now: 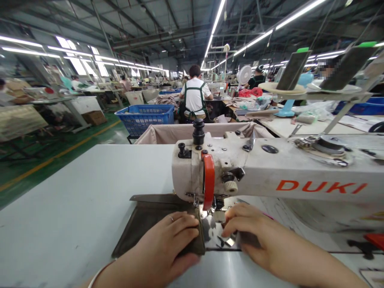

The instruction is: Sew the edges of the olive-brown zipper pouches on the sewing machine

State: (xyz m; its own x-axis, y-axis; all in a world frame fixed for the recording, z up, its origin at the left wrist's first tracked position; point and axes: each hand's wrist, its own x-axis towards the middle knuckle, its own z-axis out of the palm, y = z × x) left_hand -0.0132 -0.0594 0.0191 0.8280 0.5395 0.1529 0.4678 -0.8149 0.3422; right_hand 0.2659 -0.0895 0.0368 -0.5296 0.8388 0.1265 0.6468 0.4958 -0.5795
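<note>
A dark olive fabric piece (144, 224) lies on the white table (75, 208) under the head of a white DUKI sewing machine (270, 172). My left hand (168, 244) lies flat on the fabric's right edge, fingers stretched toward the needle area (207, 206). My right hand (255, 232) rests to the right of the presser foot, fingers curled down on the metal plate (217, 236) and a darker bit of fabric beneath them. An orange guard (209, 180) hangs on the machine head above the needle.
A cloth-lined bin (168, 134) stands behind the table, and a blue plastic crate (147, 116) behind it. A person in a white shirt and apron (195, 96) sits ahead, back turned. Thread stand (312, 90) and worktables at right. Green floor aisle with a yellow line (60, 154) at left.
</note>
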